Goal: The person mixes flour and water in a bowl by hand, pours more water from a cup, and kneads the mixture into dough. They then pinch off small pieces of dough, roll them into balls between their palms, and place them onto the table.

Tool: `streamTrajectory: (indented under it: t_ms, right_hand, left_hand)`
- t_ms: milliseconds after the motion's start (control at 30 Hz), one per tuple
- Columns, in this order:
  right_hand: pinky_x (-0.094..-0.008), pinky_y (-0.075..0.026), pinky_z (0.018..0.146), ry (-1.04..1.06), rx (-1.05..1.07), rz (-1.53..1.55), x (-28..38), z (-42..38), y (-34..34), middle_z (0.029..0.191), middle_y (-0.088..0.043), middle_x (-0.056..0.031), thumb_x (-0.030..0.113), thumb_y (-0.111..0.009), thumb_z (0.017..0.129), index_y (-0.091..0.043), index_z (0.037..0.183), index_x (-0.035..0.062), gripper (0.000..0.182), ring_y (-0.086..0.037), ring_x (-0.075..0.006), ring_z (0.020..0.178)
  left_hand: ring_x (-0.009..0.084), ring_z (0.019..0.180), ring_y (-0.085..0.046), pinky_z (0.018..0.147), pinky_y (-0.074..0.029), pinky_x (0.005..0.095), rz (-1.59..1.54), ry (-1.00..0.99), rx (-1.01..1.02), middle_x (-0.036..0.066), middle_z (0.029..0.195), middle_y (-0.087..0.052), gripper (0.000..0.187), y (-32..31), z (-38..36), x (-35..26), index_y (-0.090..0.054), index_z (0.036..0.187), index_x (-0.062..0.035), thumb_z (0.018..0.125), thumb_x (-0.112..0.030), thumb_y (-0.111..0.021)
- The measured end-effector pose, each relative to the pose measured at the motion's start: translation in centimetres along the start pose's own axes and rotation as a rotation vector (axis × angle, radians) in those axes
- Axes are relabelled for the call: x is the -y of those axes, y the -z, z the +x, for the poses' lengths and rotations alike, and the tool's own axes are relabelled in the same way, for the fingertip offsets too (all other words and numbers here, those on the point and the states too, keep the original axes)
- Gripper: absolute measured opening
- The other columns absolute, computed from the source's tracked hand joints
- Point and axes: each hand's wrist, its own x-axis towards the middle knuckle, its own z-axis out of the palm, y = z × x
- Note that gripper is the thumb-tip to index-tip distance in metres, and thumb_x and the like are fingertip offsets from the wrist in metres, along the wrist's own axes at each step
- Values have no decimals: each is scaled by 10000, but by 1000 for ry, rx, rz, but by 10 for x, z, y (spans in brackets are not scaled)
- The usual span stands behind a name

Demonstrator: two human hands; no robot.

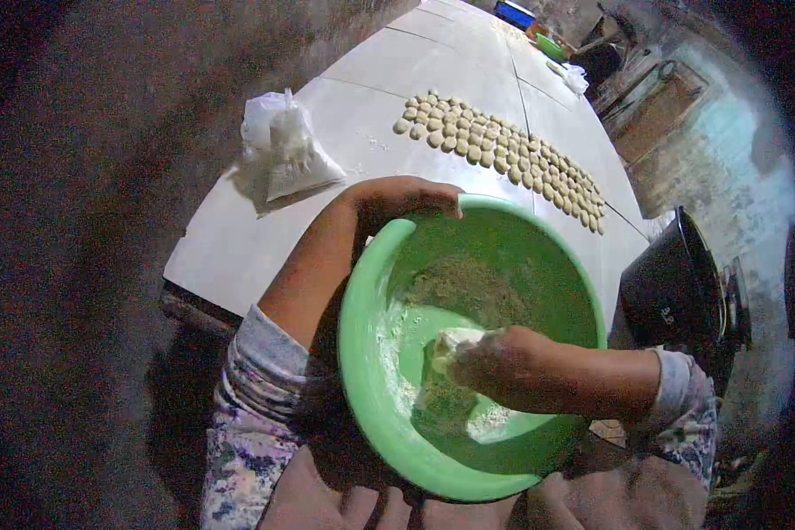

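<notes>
A large green basin (375, 265) is tilted toward me at the table's near edge, above my lap. My left hand (411, 196) is closed over its far rim, with the thumb lying along the edge. Down inside the basin my right hand (499, 364) is closed around a pale lump of dough (453, 343), whose underside is hidden by the fingers. White flour (490, 420) is scattered over the basin's bottom and its left wall. A drier-looking, brownish residue coats the far inner side.
Rows of small flattened dough balls (495, 146) lie on the white table (371, 84). A plastic bag of white powder (296, 159) stands at the left edge. To the right is a black bucket (671, 287); a green bowl (552, 46) sits at the far end.
</notes>
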Motion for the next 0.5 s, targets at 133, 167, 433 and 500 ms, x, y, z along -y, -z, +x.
streamTrajectory:
  t_ms: [133,167,433,500]
  right_hand:
    - [-443,-514,563,-198,-10,324,1,27,24,737,-584,-162,105,-477,842,-520,934,38,122,-630,-330,641]
    - [-443,-514,563,-203,-13,320,-2,34,23,737,-584,-162,105,-477,842,-520,934,38,122,-630,-330,641]
    - [-435,-519,669,-417,-431,156,-25,63,19,897,-572,-190,144,-534,854,-475,983,30,181,-624,-369,799]
    - [-445,-516,721,-457,-507,199,-33,48,25,1042,-523,-204,237,-649,794,-475,1067,49,375,-617,-369,838]
  left_hand:
    - [167,1008,-595,928,-464,309,-56,-141,96,87,1133,-617,255,-6,-3,-9,-627,1053,-12,828,-3,-507]
    - [167,1008,-595,928,-464,309,-54,-146,102,87,1133,-617,255,7,3,10,-627,1053,-12,828,-3,-507]
    - [137,992,-589,903,-475,291,5,-173,133,67,1125,-614,300,21,11,15,-607,1098,-24,825,24,-493]
    - [137,979,-595,887,-482,292,-49,-116,134,69,1116,-619,311,19,7,13,-603,1120,-15,830,15,-496]
